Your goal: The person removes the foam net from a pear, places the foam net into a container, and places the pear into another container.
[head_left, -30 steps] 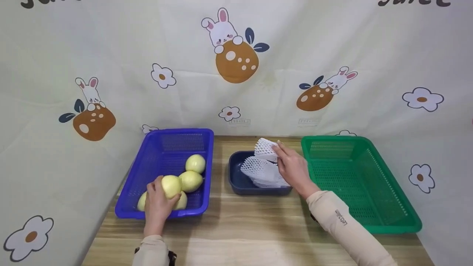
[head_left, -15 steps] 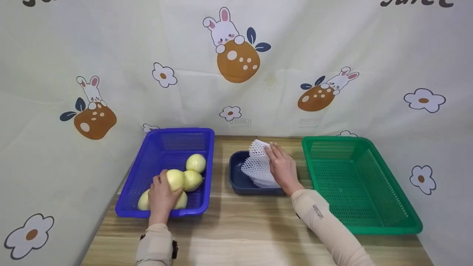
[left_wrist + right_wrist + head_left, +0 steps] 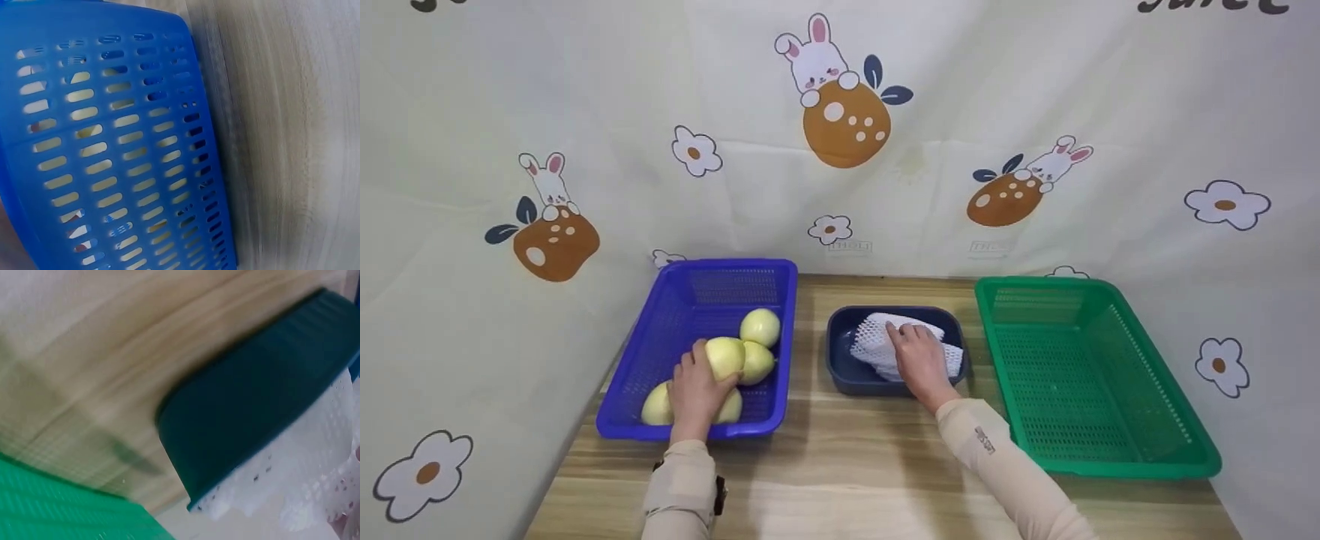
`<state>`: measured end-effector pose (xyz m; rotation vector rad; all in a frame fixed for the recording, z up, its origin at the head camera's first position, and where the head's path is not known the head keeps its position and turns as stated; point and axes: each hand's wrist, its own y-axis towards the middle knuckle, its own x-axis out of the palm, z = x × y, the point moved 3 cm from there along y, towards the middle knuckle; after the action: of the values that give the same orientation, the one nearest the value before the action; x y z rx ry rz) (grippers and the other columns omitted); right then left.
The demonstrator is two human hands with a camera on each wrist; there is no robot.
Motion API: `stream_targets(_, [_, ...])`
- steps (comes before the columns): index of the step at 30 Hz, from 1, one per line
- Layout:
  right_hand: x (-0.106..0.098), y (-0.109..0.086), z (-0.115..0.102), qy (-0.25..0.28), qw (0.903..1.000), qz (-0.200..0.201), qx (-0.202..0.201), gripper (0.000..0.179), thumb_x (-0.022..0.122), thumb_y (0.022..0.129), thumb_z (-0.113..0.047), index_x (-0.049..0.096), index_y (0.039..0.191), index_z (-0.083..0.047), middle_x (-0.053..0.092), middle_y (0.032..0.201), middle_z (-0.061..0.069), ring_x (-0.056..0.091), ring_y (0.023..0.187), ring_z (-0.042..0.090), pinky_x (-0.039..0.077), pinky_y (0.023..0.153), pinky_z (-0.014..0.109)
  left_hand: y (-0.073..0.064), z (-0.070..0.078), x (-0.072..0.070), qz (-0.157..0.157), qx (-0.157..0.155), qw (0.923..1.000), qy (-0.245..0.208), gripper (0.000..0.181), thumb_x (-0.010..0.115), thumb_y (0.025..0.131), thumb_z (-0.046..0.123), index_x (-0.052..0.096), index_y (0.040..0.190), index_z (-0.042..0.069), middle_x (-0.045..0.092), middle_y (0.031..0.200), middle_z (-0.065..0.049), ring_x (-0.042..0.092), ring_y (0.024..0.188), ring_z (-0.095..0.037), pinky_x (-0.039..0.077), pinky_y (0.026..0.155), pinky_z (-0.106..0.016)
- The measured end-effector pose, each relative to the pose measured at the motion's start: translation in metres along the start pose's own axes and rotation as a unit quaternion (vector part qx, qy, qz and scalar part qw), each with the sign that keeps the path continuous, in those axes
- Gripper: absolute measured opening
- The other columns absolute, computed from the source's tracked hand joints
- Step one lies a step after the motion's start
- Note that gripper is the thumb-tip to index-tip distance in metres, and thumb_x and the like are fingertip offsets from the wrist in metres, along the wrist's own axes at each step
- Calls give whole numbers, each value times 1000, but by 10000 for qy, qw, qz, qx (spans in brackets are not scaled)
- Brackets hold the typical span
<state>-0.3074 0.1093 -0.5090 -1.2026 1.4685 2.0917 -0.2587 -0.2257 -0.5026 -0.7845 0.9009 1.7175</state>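
Note:
In the head view my left hand [image 3: 697, 391] grips a pale yellow pear [image 3: 725, 356] by its left and near sides. That pear sits over several other pears [image 3: 760, 328] in the blue-purple basket [image 3: 789, 330]. My right hand [image 3: 922, 361] is over the dark navy tray [image 3: 844, 369], fingertips touching a white foam net sleeve [image 3: 873, 334]. More sleeves [image 3: 953, 360] lie under it; the right thumb is hidden. The left wrist view shows the slotted basket wall [image 3: 129, 140], with pears behind the slots. At the right wrist view's edge, foam netting [image 3: 315, 439] rises above the tray wall [image 3: 253, 394].
A green slotted basket [image 3: 1069, 375] stands right of the tray, close to the right forearm. All three containers rest on a wood-grain table [image 3: 825, 465]. Behind them hangs a pale cloth [image 3: 930, 75] printed with rabbits and flowers.
My right hand has moved left and down, lowering the raised foam sleeve into the tray, where it now lies over the others. My left hand has shifted slightly right with the pear.

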Motion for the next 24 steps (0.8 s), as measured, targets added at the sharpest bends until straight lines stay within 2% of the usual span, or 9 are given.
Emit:
stream_targets(3, [4, -9, -3, 265, 9991, -334, 4, 37, 58, 75, -10, 59, 112, -6, 57, 88, 10, 54, 81, 29, 42, 78, 42, 4, -2, 1, -147, -137, 9998, 40, 84, 71, 71, 37, 27, 133, 1, 42, 112, -31, 42, 99, -48, 33, 78, -60])
stream_targets(7, [8, -19, -6, 776, 9916, -1029, 50, 45, 54, 79, -20, 52, 121, -5, 55, 105, 14, 50, 99, 31, 33, 90, 47, 8, -4, 3, -266, -272, 9993, 38, 85, 67, 73, 39, 24, 136, 2, 39, 114, -33, 40, 101, -49, 31, 80, -61])
stream_targets(10, [11, -24, -7, 951, 9845, -1473, -5, 48, 48, 84, -29, 46, 127, -6, 49, 117, 15, 43, 110, 32, 25, 96, 49, 12, -6, 3, -186, -371, 9991, -6, 83, 67, 73, 39, 26, 134, 1, 40, 113, -33, 40, 101, -50, 31, 79, -61])
stream_targets(13, [12, -28, -8, 982, 9806, -1692, -100, 51, 42, 89, -37, 42, 130, -8, 46, 123, 15, 38, 116, 32, 20, 98, 50, 15, -10, 4, -83, -464, 9989, -27, 81, 68, 73, 37, 28, 133, 0, 40, 111, -34, 41, 99, -51, 31, 78, -61])
stream_targets(17, [11, -31, -7, 950, 9813, -1664, -172, 55, 40, 89, -45, 41, 132, -10, 44, 127, 14, 34, 120, 30, 17, 99, 50, 19, -15, 5, -148, -566, 9983, -10, 80, 68, 73, 34, 27, 133, 0, 38, 113, -34, 38, 102, -51, 28, 82, -62])
stream_targets(24, [7, -31, -4, 890, 9889, -1154, -298, 55, 43, 87, -45, 44, 130, -11, 41, 130, 13, 30, 123, 30, 16, 99, 50, 23, -23, 7, -247, -566, 9980, 157, 79, 70, 72, 29, 27, 133, 2, 37, 116, -33, 35, 104, -51, 26, 83, -62])
